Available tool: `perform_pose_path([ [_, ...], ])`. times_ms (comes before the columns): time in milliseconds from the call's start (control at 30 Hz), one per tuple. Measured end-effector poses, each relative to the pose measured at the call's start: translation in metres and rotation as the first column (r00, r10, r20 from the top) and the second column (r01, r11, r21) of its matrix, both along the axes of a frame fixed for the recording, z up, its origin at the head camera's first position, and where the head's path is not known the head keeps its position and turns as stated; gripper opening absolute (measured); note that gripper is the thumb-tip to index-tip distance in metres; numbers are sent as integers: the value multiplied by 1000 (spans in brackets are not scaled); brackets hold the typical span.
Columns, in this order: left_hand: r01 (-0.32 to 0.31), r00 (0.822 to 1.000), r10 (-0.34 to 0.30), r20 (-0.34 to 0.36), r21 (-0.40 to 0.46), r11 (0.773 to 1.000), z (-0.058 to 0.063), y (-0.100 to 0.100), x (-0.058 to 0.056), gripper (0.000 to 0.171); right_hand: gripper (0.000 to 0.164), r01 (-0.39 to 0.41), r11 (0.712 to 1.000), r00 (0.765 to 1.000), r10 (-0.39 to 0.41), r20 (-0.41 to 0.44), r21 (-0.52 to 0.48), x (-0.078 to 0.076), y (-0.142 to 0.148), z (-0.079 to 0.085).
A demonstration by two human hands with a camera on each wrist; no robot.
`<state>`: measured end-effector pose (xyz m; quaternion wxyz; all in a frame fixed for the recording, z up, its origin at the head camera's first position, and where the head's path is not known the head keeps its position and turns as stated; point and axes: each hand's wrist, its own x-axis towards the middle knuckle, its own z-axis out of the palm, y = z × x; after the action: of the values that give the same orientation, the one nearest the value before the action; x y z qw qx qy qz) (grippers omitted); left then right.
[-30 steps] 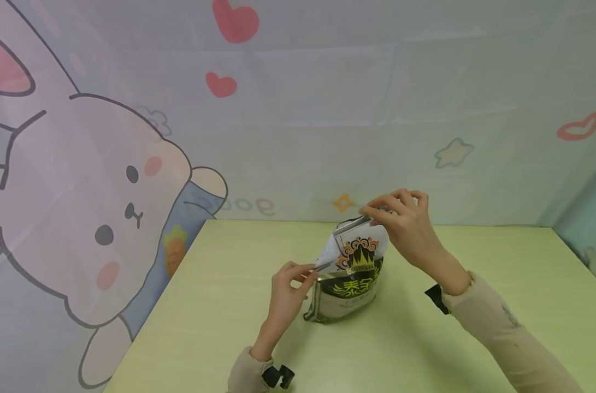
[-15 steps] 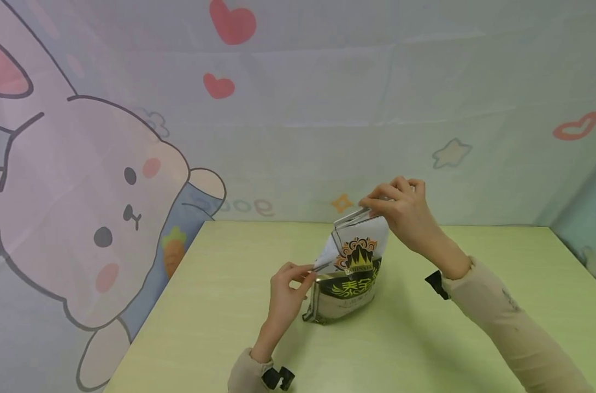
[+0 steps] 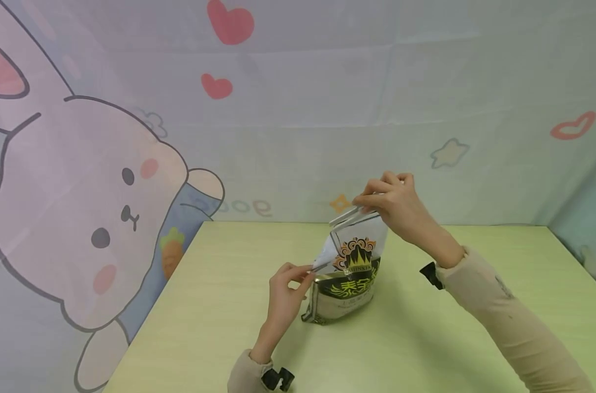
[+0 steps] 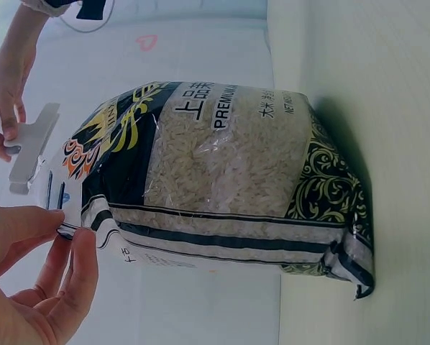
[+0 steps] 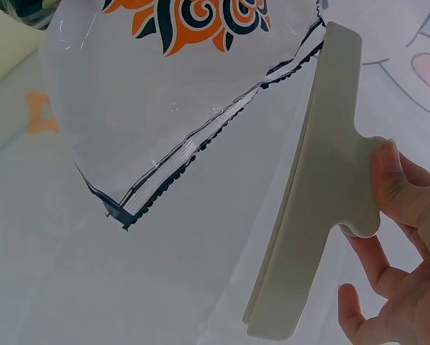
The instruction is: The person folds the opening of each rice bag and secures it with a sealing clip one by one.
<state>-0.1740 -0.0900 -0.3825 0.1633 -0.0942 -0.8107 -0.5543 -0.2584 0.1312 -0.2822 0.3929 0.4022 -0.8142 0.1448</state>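
A bag of rice [image 3: 349,286] stands upright on the table, its clear window full of white grains in the left wrist view [image 4: 215,158]. My left hand [image 3: 285,292] pinches the bag's upper side edge between thumb and fingers. Above the bag, my right hand [image 3: 396,207] holds a long whitish bag clip [image 5: 308,194] by its grip tabs. The clip lies beside the bag's top edge [image 5: 193,147], with a gap along most of its length; whether its upper end touches the bag I cannot tell.
The light green table [image 3: 229,305] runs back to a fabric backdrop [image 3: 302,153] printed with a rabbit, hearts and stars. A black strap piece [image 3: 278,377] sits at the left wrist, another [image 3: 431,275] at the right.
My right hand has risen and shifted a little left, lifting the bag clip off the bag's top edge. The left hand keeps its pinch, and the bag stays nearly in place.
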Motion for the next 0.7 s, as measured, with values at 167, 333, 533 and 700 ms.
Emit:
perform_pose_path([
  [167,-2,1000,2,-10,-2,1000,1,0,0,15,14,-16,999,1000,16,9,30,-3,-2,1],
  [333,3,1000,-3,-10,2,1000,1,0,-2,16,14,-41,997,999,41,4,62,-8,-4,7],
  [533,6,1000,-6,-8,-6,1000,0,0,-3,16,15,-49,993,998,45,35,109,-13,-7,13],
  [700,6,1000,-6,-7,1,1000,2,1,-3,16,16,-49,988,997,40,59,146,-15,-9,16],
])
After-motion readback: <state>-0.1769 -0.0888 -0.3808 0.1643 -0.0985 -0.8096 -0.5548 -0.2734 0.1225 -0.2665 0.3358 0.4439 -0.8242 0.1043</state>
